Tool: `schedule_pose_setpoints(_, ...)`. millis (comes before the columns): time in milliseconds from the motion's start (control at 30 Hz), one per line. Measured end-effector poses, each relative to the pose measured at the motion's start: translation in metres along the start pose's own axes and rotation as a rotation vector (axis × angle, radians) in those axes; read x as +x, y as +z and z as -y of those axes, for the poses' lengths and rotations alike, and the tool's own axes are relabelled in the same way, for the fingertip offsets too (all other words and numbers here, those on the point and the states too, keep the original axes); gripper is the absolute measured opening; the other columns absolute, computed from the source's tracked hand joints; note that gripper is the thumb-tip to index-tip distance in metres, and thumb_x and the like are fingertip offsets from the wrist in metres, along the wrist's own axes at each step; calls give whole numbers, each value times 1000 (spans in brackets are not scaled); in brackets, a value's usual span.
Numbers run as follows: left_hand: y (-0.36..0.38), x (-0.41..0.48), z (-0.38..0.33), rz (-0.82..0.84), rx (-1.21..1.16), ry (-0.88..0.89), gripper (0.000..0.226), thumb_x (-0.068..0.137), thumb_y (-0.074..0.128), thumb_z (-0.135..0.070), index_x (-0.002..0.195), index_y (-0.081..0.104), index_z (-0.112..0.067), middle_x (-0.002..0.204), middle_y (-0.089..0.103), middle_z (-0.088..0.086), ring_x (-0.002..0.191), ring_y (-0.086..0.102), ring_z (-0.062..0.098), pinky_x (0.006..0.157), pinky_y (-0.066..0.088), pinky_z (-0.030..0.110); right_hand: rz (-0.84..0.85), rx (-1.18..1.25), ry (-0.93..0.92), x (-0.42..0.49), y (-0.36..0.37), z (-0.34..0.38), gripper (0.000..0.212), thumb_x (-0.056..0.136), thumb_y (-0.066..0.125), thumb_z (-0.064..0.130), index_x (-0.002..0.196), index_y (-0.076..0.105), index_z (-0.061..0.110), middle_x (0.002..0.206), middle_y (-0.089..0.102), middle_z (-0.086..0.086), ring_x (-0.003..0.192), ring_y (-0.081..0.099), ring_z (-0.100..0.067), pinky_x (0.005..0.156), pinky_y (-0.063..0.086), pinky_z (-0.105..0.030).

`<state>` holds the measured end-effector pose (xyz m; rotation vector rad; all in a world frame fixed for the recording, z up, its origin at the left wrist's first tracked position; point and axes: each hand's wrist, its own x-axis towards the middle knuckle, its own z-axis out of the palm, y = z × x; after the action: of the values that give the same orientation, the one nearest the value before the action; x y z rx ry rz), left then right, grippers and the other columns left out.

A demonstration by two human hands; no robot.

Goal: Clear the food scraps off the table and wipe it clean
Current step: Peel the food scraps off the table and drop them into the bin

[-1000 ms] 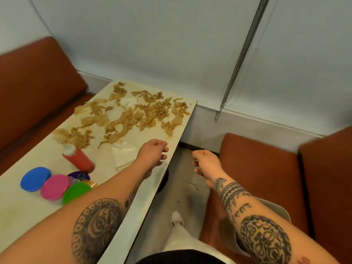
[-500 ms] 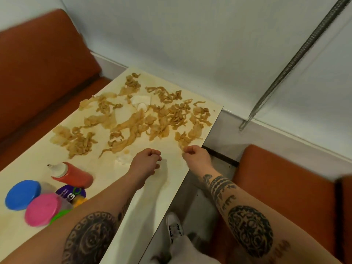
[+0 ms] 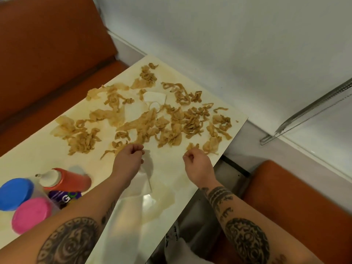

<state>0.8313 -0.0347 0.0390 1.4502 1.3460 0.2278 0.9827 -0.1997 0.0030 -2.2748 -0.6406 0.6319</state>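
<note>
Barely started tbh: scraps (image 3: pixel 144 122) cover the table (image 3: pixel 171 180) at 12 o'clock, left hand (image 3: pixel 128 161) and right hand (image 3: pixel 198 165) both curled up empty, nothing wiped.

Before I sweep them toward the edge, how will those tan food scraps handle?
Probably floppy: the food scraps are thin crumpled strips lying tangled on the table. Likely light, dragging in clumps. The brownish film nearby suggests they may smear or stick.

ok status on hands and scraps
Left hand and right hand curled, nothing visibly held. Tan shredded food scraps strewn across pale table. Red squeeze bottle beside left forearm.
</note>
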Motion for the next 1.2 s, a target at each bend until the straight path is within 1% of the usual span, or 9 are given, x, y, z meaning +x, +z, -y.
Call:
schedule_pose_setpoints(100,-4,10,-2,-67,26,37,18,97,54,-19,105,66,-29,105,69,-6,87,67,21,76,54,39,-155,-54,38,6,-5,-4,14,98,61,26,108,59,16,103,56,1,97,53,-19,85,47,-37)
schedule_pose_setpoints(200,-7,18,-6,-120,88,61,19,95,55,-22,106,68,-30,107,70,-5,95,66,23,84,54,39,7,-196,114,16,-10,-7,34,98,61,31,127,56,12,124,51,-4,115,51,-23,96,43,-36)
schedule_pose_setpoints(433,-12,36,-5,-172,246,68,36,93,57,-16,128,66,-16,119,66,-2,73,54,5,67,42,27,58,-66,66,20,-4,7,20,88,72,31,82,57,20,95,53,3,95,53,-20,83,45,-34)
schedule_pose_setpoints(533,-13,44,-3,-124,323,74,41,93,60,-23,134,62,-21,129,66,0,85,65,19,72,53,31,75,89,72,16,-6,24,29,85,76,27,72,52,18,86,57,4,83,54,-16,77,47,-32)
schedule_pose_setpoints(667,-13,52,-3,-43,476,96,48,94,59,-25,141,54,-28,129,65,1,92,68,27,63,61,38,105,386,169,11,-9,38,27,85,78,17,80,51,15,72,57,-2,64,55,-19,59,50,-32)
schedule_pose_setpoints(733,-14,56,-3,-10,504,85,49,96,57,-20,144,52,-30,130,64,0,90,68,26,53,56,31,94,479,193,9,-12,46,26,86,80,16,91,54,13,80,67,-3,63,64,-16,57,53,-26)
schedule_pose_setpoints(833,-16,62,-2,-17,529,91,38,98,55,-22,135,61,-28,122,70,4,96,66,26,61,48,27,125,592,205,7,-14,54,31,91,76,20,116,58,27,93,75,-1,71,72,-7,58,52,-18)
schedule_pose_setpoints(967,-21,57,-7,-75,363,86,27,98,49,-20,117,68,-20,97,68,5,84,62,25,67,45,31,84,530,188,10,-8,53,9,100,62,33,101,69,26,87,68,1,74,62,-15,63,52,-31)
schedule_pose_setpoints(1200,-41,32,-27,-226,-266,101,30,103,49,-31,74,51,-24,78,51,-7,74,48,12,67,39,29,83,622,340,22,2,61,72,81,62,77,100,62,8,76,54,-5,70,50,-24,63,46,-42)
